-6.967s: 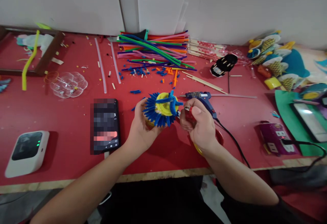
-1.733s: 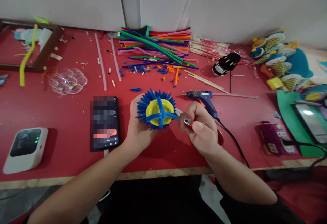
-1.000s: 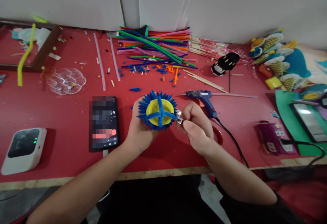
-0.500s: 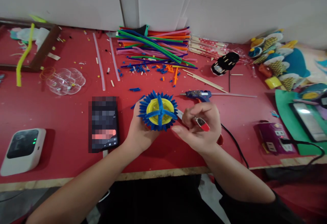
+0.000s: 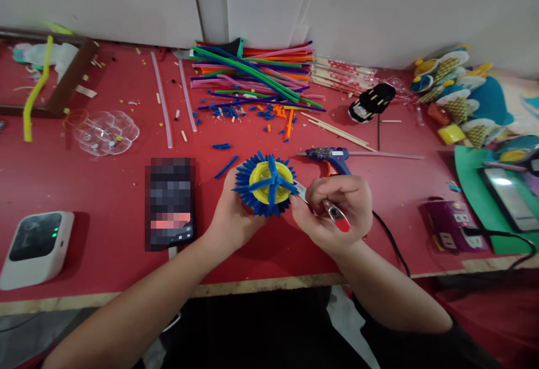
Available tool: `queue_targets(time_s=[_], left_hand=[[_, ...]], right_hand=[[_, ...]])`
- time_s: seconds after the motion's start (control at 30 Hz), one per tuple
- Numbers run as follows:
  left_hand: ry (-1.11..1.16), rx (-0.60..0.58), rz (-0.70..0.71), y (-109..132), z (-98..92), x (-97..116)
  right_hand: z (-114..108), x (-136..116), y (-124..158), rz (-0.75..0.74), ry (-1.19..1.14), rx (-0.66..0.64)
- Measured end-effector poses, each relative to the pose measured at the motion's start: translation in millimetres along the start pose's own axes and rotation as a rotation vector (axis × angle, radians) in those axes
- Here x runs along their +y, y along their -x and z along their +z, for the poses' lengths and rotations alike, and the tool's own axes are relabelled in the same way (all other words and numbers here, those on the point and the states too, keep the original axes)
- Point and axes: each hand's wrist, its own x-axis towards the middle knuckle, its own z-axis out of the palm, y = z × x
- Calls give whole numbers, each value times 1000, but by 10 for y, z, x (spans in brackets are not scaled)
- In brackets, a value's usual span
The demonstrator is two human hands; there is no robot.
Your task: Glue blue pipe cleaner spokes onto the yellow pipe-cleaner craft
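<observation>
Over the bench (image 5: 92,189), spiky ornament (image 5: 267,183) is clutched by left grip (image 5: 229,220), lighter (image 5: 337,217) is pinched by right grip (image 5: 351,200).

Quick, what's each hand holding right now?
Left hand: closed around the spiky blue and yellow craft.
Right hand: closed on a small red lighter.

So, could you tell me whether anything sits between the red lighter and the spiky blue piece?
Nothing separate does. The right hand holds the red lighter beside the spiky blue piece in the left hand; only that hand's own thumb lies between.
</observation>
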Motion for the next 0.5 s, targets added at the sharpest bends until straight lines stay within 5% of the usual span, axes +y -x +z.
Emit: queue_targets(time_s=[0.5], left_hand=[[57, -5, -36, -1, 4, -86]], right_hand=[[-12, 7, 2, -2, -55, 0]])
